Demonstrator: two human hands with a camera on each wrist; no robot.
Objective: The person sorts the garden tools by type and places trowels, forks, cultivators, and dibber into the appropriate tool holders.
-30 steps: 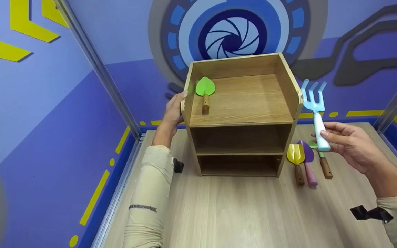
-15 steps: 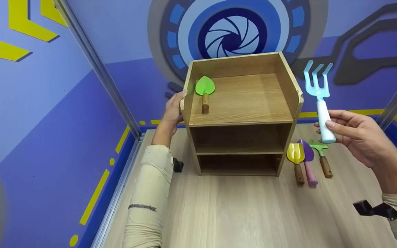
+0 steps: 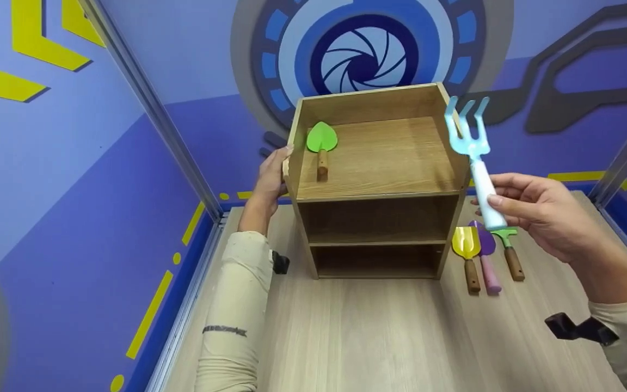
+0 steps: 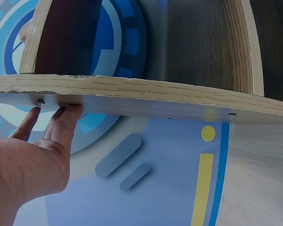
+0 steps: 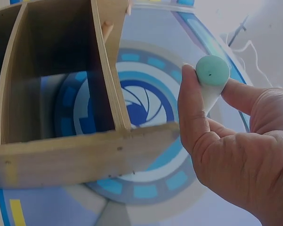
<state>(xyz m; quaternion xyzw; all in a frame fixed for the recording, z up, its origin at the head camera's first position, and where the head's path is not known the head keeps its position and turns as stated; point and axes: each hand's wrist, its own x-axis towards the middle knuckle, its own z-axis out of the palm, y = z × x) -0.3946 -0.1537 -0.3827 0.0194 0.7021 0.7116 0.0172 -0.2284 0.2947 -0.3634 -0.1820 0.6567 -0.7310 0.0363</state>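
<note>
Now pinching light-blue hand fork point(image 3: 479, 174) aloft in right hand point(image 3: 550, 218), shifted left, overlapping right side of wooden shelf unit point(image 3: 389, 155) in head view: likely mid-carry. Touching left side with left hand point(image 3: 270, 179), straight-fingered.

No lettering, number, label or brand can be read anywhere, the dark mark point(image 3: 225, 330) on the left sleeve point(image 3: 235, 305) included.

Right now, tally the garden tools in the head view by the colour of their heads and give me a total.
Green: 2 (green trowel on top of the shelf unit, green rake on the table)
Light blue: 1 (fork in the right hand)
Yellow: 1 (yellow shovel on the table)
Purple: 1 (purple trowel on the table)
Total: 5
</note>
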